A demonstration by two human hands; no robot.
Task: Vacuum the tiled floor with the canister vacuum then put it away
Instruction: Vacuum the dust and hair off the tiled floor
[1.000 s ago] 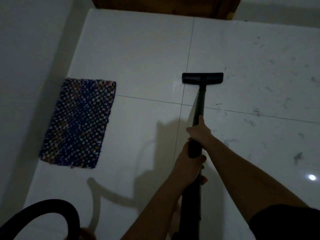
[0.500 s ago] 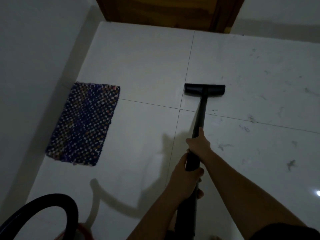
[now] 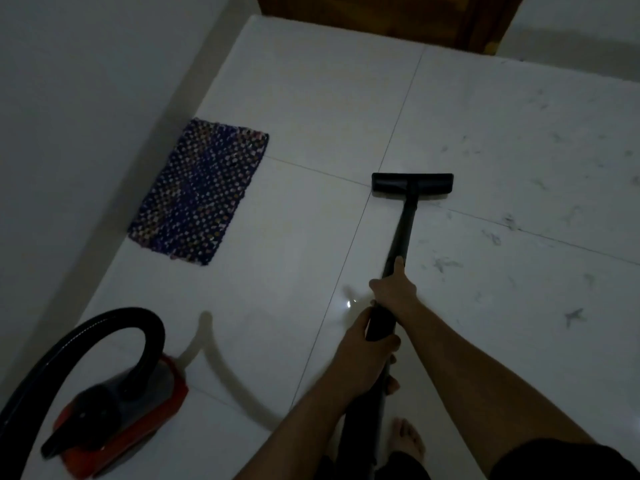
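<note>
A black vacuum wand (image 3: pixel 403 230) runs forward from my hands to a flat black floor head (image 3: pixel 412 183) resting on the white tiled floor (image 3: pixel 311 98). My right hand (image 3: pixel 394 285) grips the wand higher up, thumb along the tube. My left hand (image 3: pixel 367 344) holds the thicker black grip just behind it. The red and black canister (image 3: pixel 121 414) sits on the floor at lower left, with its black hose (image 3: pixel 114 323) arching up and out of view. Grey dust and hair scraps (image 3: pixel 509 223) lie on the tiles right of the floor head.
A blue patterned mat (image 3: pixel 199 195) lies by the white left wall (image 3: pixel 69 116). A brown wooden door (image 3: pixel 381 15) closes the far end. My bare foot (image 3: pixel 407 441) stands beside the wand at the bottom.
The floor head has slid back toward me along the tile joint. The view has dropped and shifted, bringing the red canister and my foot into sight. Both hands keep their grip.
</note>
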